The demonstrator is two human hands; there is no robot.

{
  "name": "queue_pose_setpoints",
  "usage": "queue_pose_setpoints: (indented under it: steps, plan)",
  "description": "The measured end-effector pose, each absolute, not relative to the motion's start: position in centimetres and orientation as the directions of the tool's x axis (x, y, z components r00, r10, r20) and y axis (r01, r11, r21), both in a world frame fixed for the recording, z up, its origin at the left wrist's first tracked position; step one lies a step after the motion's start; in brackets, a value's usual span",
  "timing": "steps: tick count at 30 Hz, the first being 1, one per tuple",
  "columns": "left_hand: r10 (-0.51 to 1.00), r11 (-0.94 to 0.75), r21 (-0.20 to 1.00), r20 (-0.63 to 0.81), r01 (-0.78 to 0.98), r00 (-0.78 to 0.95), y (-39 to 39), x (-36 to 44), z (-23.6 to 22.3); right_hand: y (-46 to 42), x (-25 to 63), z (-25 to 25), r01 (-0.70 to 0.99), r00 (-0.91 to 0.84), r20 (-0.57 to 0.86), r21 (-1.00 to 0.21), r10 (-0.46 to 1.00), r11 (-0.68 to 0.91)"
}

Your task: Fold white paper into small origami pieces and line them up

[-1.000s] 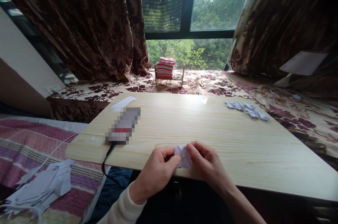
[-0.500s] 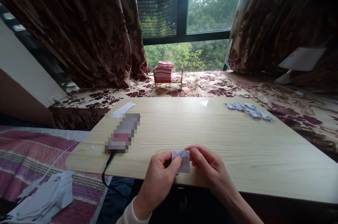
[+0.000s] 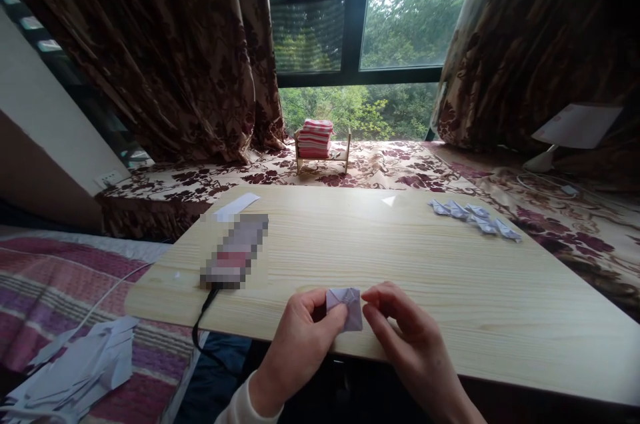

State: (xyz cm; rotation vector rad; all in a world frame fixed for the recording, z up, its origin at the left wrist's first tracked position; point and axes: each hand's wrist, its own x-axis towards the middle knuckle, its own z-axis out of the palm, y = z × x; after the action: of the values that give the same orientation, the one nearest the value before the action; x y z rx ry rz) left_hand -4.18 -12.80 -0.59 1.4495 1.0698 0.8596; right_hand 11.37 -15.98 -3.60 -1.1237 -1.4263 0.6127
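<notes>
A small folded square of white paper [image 3: 352, 313] is pinched in my left hand [image 3: 305, 337], the thumb lying across its front. Diagonal creases run over its upper part. Just to the right of the paper is my right hand [image 3: 413, 331], empty, with thumb and index finger apart and a narrow gap to the paper's edge. Both hands are above the front edge of the wooden-topped table [image 3: 320, 251]. Several small folded paper pieces [image 3: 473, 214] lie grouped at the table's back right.
A blurred-out phone-like device [image 3: 237, 251] with a black strap lies on the table's left, by a paper strip [image 3: 237, 206]. A white paper triangle [image 3: 389, 201] is near the back edge. Cut paper [image 3: 85, 364] lies on the bed. A rack with striped cloths [image 3: 316, 139] stands behind.
My right fingers have come away from the paper's right edge and parted. My left hand keeps its pinch. The whole view has shifted slightly.
</notes>
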Motion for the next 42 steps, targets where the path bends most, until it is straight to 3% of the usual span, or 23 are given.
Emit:
queue_pose_setpoints:
  steps: [6,17,21,24,28,37,42]
  plan:
    - [0.932,0.016,0.988,-0.070,0.151,0.356,-12.8,-4.1,-0.4,-15.7,11.2,-3.7,0.464,-0.020,0.622,-0.688,0.782,0.558]
    - [0.930,-0.012,0.988,-0.046,0.155,0.366,-12.9,-4.3,-0.3,-16.0,11.4,-3.8,0.587,-0.121,0.661,-0.553,0.740,0.591]
    - [0.923,-0.020,0.987,-0.043,0.159,0.382,-12.8,-4.3,-0.4,-16.2,11.7,-3.4,0.523,-0.062,0.612,-0.653,0.789,0.548]
    - [0.920,-0.026,0.987,-0.039,0.160,0.390,-12.7,-4.3,-0.5,-16.1,11.7,-2.7,0.440,0.035,0.487,-0.791,0.873,0.424]
    - [0.922,-0.026,0.988,-0.036,0.154,0.386,-12.9,-4.4,-0.6,-15.6,11.5,-2.2,0.339,0.001,0.324,-0.890,0.946,0.305]
    - [0.920,-0.003,0.991,-0.049,0.133,0.388,-13.1,-4.5,-0.3,-15.4,11.6,-1.5,0.311,0.017,0.294,-0.910,0.956,0.275]
    - [0.917,-0.026,0.993,-0.023,0.118,0.399,-13.0,-4.5,-0.3,-15.5,11.6,-1.4,0.347,-0.050,0.205,-0.914,0.977,0.209]
